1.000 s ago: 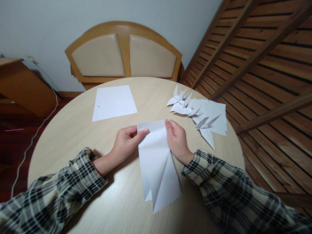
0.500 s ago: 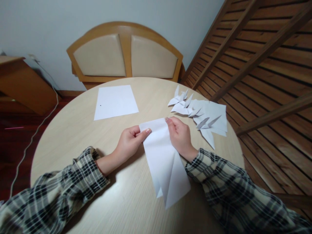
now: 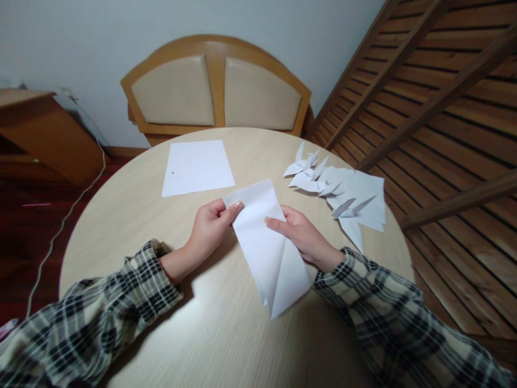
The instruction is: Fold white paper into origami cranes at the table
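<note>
A partly folded white paper [image 3: 266, 248] lies slanted on the round wooden table [image 3: 133, 226], its pointed end toward me. My left hand [image 3: 210, 226] pinches the paper's upper left corner between thumb and fingers. My right hand [image 3: 301, 234] grips the paper's right edge, thumb on top and fingers beneath. Both arms wear plaid sleeves.
A flat white sheet [image 3: 197, 167] lies at the table's far side. Several folded white paper shapes [image 3: 339, 188] are heaped at the right rim. A padded wooden chair [image 3: 216, 91] stands behind the table. Slatted wooden panels [image 3: 444, 108] fill the right; a cable [image 3: 60, 226] trails on the left floor.
The paper has turned counter-clockwise, its far end moving up and left and its point swinging right. My right hand slid from the top corner down along the right edge.
</note>
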Demonstrator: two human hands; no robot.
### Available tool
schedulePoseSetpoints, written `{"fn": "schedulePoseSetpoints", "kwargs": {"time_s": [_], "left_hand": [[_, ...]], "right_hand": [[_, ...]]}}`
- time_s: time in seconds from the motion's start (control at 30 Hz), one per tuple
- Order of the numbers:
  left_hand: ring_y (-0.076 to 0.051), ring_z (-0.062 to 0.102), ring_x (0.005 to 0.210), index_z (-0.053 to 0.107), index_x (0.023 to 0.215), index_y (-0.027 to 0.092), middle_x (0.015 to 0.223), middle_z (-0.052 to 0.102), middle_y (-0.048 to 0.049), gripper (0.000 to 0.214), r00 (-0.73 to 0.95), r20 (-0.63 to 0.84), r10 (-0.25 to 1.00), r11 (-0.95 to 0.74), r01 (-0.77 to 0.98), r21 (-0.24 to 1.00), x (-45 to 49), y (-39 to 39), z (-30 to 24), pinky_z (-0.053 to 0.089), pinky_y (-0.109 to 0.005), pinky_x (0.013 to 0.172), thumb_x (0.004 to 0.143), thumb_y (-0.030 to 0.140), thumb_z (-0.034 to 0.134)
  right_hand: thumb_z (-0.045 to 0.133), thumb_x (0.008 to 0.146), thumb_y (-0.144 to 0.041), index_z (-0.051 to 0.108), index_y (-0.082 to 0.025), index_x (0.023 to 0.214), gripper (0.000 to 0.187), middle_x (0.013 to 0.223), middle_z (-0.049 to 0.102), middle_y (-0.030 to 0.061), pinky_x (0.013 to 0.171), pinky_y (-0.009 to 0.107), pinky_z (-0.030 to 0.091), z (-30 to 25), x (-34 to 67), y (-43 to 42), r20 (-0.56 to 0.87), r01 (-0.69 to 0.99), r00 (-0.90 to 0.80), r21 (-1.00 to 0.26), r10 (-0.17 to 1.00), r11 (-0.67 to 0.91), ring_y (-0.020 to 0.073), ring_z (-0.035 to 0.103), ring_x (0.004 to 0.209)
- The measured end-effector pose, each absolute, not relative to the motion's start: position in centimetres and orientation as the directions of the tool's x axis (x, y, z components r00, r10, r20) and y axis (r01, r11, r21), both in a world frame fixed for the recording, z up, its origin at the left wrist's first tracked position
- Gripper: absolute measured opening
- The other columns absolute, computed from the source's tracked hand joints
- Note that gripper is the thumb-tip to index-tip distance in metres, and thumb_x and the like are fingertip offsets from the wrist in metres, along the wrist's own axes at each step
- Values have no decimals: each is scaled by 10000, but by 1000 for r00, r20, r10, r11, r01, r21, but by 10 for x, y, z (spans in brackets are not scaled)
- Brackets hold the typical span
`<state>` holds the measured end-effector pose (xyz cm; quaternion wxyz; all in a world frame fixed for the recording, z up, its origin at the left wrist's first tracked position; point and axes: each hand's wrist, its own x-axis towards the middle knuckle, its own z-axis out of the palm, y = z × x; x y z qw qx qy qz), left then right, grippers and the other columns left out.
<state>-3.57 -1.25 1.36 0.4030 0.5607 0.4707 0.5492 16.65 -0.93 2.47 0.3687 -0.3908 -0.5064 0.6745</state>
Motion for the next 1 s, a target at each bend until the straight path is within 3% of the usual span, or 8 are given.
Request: {"fn": "schedulePoseSetpoints", "kwargs": {"time_s": [0.13, 0.5, 0.67, 0.87, 1.0], "left_hand": [[-91, 381, 502, 549, 595, 172, 540, 472, 36, 325, -93, 267, 959, -257, 105, 961, -40, -9, 19, 299, -227, 461, 812, 383, 668], [-96, 381, 485, 525, 571, 185, 520, 463, 37, 336, -137, 249, 959, -235, 111, 966, -40, -8, 22, 307, -227, 444, 806, 377, 669], [-117, 458, 569, 599, 767, 179, 655, 561, 15, 264, -184, 265, 947, -257, 68, 964, -36, -4, 18, 367, -231, 505, 849, 428, 625], [-122, 397, 570, 523, 699, 193, 624, 464, 22, 282, -236, 403, 884, -322, 316, 892, -40, 0, 16, 301, -250, 493, 888, 393, 589], [-124, 387, 576, 512, 698, 197, 628, 454, 21, 278, -197, 457, 867, -367, 368, 854, -44, 8, 14, 301, -261, 507, 901, 376, 573]], "right_hand": [[797, 713, -309, 642, -198, 1081, 414, 1059, 718, 61, 672, 281, 524, 24, 166, -13, -192, -17, -432, -975, 881, -221, 171, 667, 802], [777, 719, -316, 675, -174, 980, 315, 969, 742, 73, 632, 308, 515, 22, 160, -15, -50, 190, -288, -982, 956, 6, 209, 675, 785], [751, 745, -373, 674, -183, 966, 302, 979, 744, 83, 694, 341, 529, 16, 145, -26, -2, 254, -194, -966, 981, 48, 232, 687, 841], [745, 749, -408, 664, -201, 974, 317, 963, 743, 74, 664, 342, 542, 6, 132, -36, -8, 194, -132, -981, 991, 18, 221, 687, 792], [729, 763, -454, 660, -197, 983, 345, 945, 741, 79, 649, 340, 542, -1, 130, -32, -8, 172, -136, -985, 991, 16, 223, 688, 787]]}}
